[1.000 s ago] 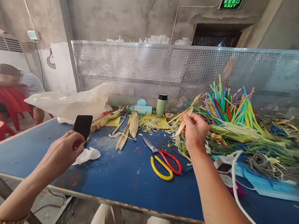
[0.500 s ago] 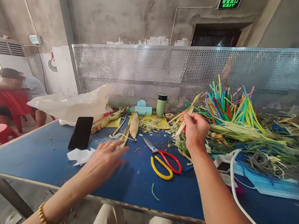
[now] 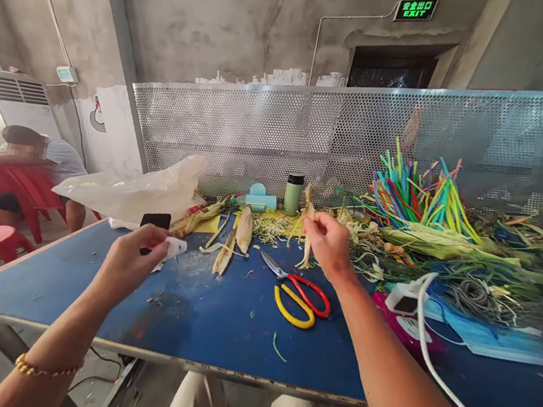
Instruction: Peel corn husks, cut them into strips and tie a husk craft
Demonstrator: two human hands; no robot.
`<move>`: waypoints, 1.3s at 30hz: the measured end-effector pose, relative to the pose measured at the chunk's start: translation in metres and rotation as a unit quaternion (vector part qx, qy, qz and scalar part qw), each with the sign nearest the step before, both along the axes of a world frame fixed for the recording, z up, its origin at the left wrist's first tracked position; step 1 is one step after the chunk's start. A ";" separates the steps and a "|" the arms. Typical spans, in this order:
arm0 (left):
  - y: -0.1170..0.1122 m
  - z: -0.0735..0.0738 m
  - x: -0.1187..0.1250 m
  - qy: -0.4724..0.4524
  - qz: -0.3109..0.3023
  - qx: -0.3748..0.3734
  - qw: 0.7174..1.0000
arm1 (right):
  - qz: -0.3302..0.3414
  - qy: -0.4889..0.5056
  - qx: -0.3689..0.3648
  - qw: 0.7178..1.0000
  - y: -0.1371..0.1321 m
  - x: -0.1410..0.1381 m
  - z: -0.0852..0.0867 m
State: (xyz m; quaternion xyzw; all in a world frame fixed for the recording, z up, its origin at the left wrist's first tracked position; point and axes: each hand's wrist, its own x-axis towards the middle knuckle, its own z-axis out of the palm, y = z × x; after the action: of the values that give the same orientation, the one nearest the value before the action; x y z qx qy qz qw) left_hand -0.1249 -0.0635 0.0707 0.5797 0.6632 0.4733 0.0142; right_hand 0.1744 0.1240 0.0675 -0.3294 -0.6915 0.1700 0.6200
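My left hand [image 3: 128,263] has its fingers pinched on a crumpled white tissue [image 3: 175,248], just over the blue table in front of a black phone [image 3: 156,219]. Between the closed fingertips of my right hand [image 3: 329,244] is a pale dried corn husk [image 3: 305,254], held upright with its lower end hanging down. Scissors [image 3: 304,310] with one red and one yellow handle lie below my right hand, blades slightly apart. More corn husks [image 3: 244,229] rest on the table between my hands, beside a heap of shredded husk [image 3: 272,228].
A green tumbler [image 3: 293,194] and a light blue bottle [image 3: 260,200] stand and lie at the back. A plastic bag [image 3: 136,192] is at the left. Colourful pipe cleaners [image 3: 417,194], a white cable [image 3: 422,332] and a blue mask [image 3: 500,337] crowd the right. A person [image 3: 63,157] sits far left.
My left hand has moved left and picked up the tissue, uncovering dark crumbs on the table. My right hand has moved left with the corn husk.
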 end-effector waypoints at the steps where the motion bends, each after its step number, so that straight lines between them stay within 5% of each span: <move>1: 0.004 0.008 0.006 -0.077 -0.026 0.012 0.997 | 0.004 -0.031 0.006 1.000 -0.002 -0.003 -0.001; 4: 0.024 0.021 0.024 -0.188 -0.114 -0.019 0.975 | 0.020 -0.095 0.007 0.995 -0.005 -0.008 -0.006; 8: 0.062 0.019 0.042 -0.007 -0.093 -0.030 0.995 | 0.004 -0.121 0.004 0.993 -0.002 -0.007 -0.009; 12: 0.085 0.018 0.055 -0.087 -0.195 -0.002 0.977 | -0.005 -0.089 -0.022 0.996 -0.003 -0.005 -0.004; 18: 0.113 0.024 0.085 -0.243 -0.239 0.007 0.940 | 0.215 0.077 -0.155 0.961 -0.018 -0.008 0.008; 23: 0.140 0.022 0.105 -0.216 -0.251 0.026 0.943 | 0.272 0.084 -0.236 0.929 -0.029 -0.005 0.015; 27: 0.142 0.013 0.123 -0.067 -0.191 0.120 0.972 | 0.213 0.025 -0.248 0.945 -0.036 -0.013 0.011; 31: 0.130 0.005 0.138 -0.012 -0.177 0.179 0.968 | 0.158 0.055 -0.265 0.949 -0.037 -0.024 0.004; 39: 0.130 0.005 0.114 -0.242 -0.273 0.077 0.928 | 0.210 0.067 -0.273 0.936 -0.030 -0.017 0.004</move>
State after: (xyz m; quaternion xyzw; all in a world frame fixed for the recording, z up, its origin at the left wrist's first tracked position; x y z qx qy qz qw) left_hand -0.0111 0.0666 0.0757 0.6052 0.4171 0.6267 0.2586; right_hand 0.1570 0.0938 0.0718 -0.3214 -0.6283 0.5006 0.5014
